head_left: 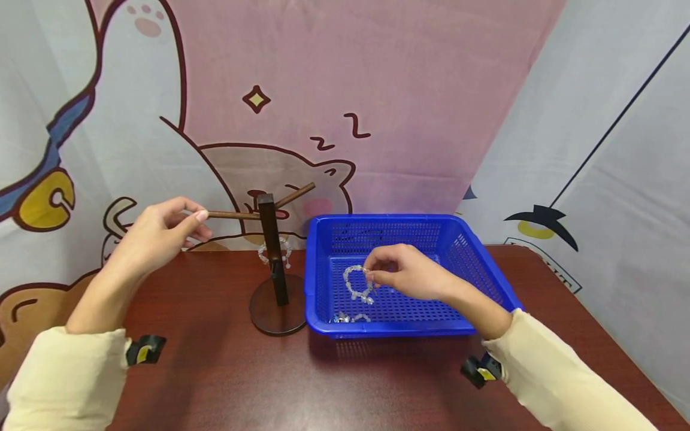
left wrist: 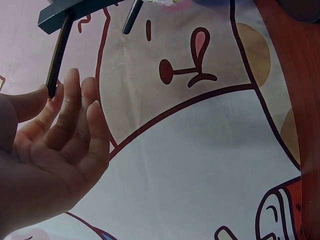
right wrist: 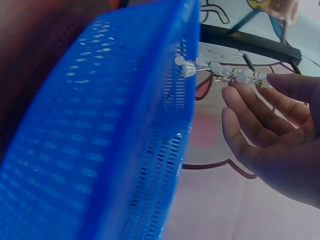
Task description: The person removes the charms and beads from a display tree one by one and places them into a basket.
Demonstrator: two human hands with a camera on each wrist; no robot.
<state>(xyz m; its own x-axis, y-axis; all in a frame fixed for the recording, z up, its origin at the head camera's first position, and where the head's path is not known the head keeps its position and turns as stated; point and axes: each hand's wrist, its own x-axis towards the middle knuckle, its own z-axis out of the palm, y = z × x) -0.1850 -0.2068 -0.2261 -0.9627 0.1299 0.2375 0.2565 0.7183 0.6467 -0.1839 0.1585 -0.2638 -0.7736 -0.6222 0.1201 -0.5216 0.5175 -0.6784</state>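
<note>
– So, counts?
– One dark stand (head_left: 271, 239), one blue basket (head_left: 393, 328), two clear pegs: left peg (head_left: 234, 215) and right peg (head_left: 294, 195). Bracelets: one beaded bracelet (head_left: 356, 294) in hand, one hung bracelet (head_left: 263, 254) on the stand. Small clear pieces (head_left: 345, 318) lie in the basket's near left corner; can't count them.
– Surroundings?
– Brown table (head_left: 242, 383), printed cloth (head_left: 404, 72) behind. Basket sits just right of the stand's round base (head_left: 264, 312). Stand's post covers part of the hung bracelet, can't tell which peg carries it. Basket wall blocks much of the right wrist view.
– Left hand?
– Left hand (head_left: 156, 236): thumb and index pinch the left peg's free end. Other fingers loosely bent, slightly apart, off the peg.
– Right?
– Right hand (head_left: 409, 272): thumb and fingertip pinch the beaded bracelet by its edge. Remaining fingers curved, not spread wide.
– Where's that bracelet exactly?
– Head view: seen against the basket's interior, left half, loop open, pale charm at the bottom. Right wrist view: nearly edge-on beside the basket rim.
</note>
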